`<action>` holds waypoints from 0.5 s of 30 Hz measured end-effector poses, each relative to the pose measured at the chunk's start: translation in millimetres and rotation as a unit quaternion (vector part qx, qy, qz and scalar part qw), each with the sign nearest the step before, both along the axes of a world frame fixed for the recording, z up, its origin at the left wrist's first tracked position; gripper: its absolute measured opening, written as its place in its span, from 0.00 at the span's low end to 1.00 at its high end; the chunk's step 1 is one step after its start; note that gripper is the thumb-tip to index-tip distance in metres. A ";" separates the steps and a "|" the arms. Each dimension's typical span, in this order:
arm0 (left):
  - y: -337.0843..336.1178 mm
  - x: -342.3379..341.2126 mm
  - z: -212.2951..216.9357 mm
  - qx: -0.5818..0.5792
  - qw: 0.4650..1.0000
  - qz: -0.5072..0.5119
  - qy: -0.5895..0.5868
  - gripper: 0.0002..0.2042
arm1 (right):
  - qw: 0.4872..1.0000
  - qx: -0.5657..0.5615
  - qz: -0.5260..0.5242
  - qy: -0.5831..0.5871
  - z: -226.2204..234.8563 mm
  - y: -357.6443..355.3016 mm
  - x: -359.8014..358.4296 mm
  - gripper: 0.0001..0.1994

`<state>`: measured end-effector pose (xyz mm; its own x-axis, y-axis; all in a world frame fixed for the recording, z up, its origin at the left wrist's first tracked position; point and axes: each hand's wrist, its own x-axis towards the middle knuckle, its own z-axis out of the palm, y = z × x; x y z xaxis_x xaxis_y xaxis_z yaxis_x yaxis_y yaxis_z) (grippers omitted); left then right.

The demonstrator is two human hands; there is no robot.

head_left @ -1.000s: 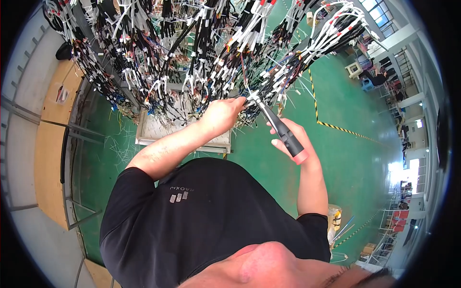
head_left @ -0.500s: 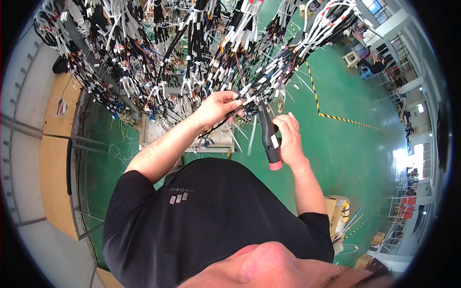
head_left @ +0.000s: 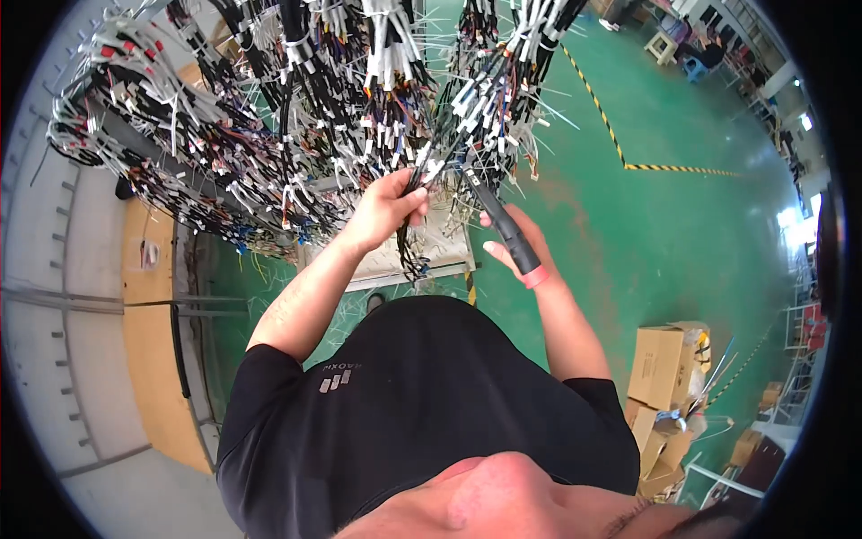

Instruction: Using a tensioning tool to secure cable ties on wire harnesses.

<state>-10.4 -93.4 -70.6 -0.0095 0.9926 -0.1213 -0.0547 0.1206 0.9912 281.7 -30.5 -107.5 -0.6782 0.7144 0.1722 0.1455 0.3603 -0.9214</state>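
My left hand (head_left: 384,214) is closed, thumb against fingers, on a bundle of black wires (head_left: 409,247) with white connectors. The bundle's loose ends dangle below the fingers. My right hand (head_left: 528,241) holds a black cable tie gun (head_left: 501,218) with a red end cap; its thumb and a fingertip show beside the body, and the grip beneath is hidden. The gun's nose points up and left into the wires, close to my left hand. Around both hands hang thick wire harnesses (head_left: 386,117) in black and white with many small connectors.
A pale tray (head_left: 422,251) strewn with thin offcuts stands beneath the harnesses. Wooden boards (head_left: 162,377) line the left wall. Open cardboard boxes (head_left: 660,368) stand at the right. Yellow-black tape (head_left: 620,148) marks the green floor, and people sit far right.
The view has shifted, so the harnesses now sit further left. My left hand now has a bundle drawn out with ends hanging down. The gun has tilted further, its red end swinging right.
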 end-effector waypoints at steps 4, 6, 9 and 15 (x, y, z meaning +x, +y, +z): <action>7.4 -27.0 11.9 -0.024 0.953 -0.106 -0.282 0.11 | 0.996 0.010 0.027 0.083 -4.5 30.5 5.0 0.25; 10.5 -34.9 20.1 -0.059 0.907 -0.177 -0.378 0.15 | 0.993 0.014 0.054 0.100 -7.9 50.0 3.7 0.26; 16.4 -34.6 27.8 -0.078 0.856 -0.241 -0.450 0.19 | 0.989 0.044 0.109 0.093 1.0 69.1 -11.2 0.28; 14.6 -26.3 29.5 -0.086 0.831 -0.243 -0.493 0.23 | 0.975 0.043 0.180 0.120 -2.0 82.1 -40.0 0.29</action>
